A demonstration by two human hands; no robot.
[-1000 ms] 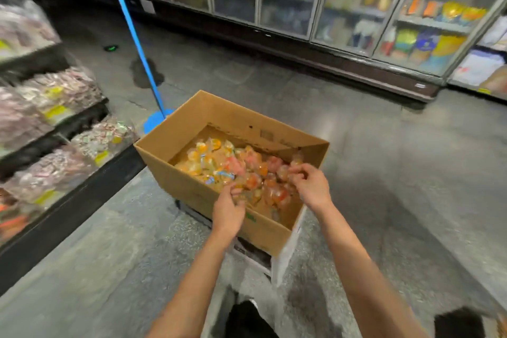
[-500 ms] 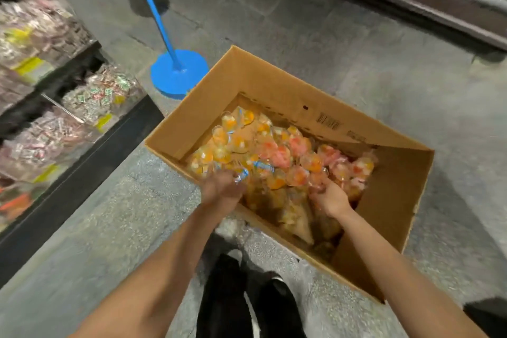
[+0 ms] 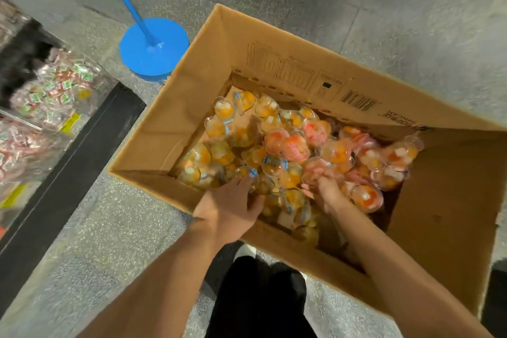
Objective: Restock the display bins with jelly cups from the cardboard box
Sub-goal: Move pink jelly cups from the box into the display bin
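- The open brown cardboard box (image 3: 288,63) sits on the speckled grey concrete floor (image 3: 115,228), filling the centre and the 3 o'clock side of the head view, flaps up.
- Inside it lies a loose heap of small clear plastic jelly cups (image 3: 290,145) with orange, yellow and pink fruit filling, piled thickest from the box's middle toward its 2 o'clock corner.
- The left hand (image 3: 230,206) reaches over the near wall of the box at about 6 o'clock, its fingers curled over one clear cup at the near edge of the heap; it appears to hold that cup, though the thumb side is hidden.
- The right hand (image 3: 326,192) is dug into the heap just to the 3 o'clock side of the left, fingers bunched around pinkish cups; blur keeps me from saying how many it holds.
- The clear plastic display bins (image 3: 55,96) stand on a black-edged shelf at 9 o'clock, already holding wrapped sweets in red, green and white.
- A round blue stand base with a slanted blue pole (image 3: 153,49) rests at 11 o'clock, just beside the box's far corner.
- Judged from this, the step in hand is gathering a handful of cups; none has reached a bin yet.
- The next move calls for lifting both hands clear of the box wall and swinging toward 9 o'clock, keeping the slick, rounded cups bunched so none slips out on the way.
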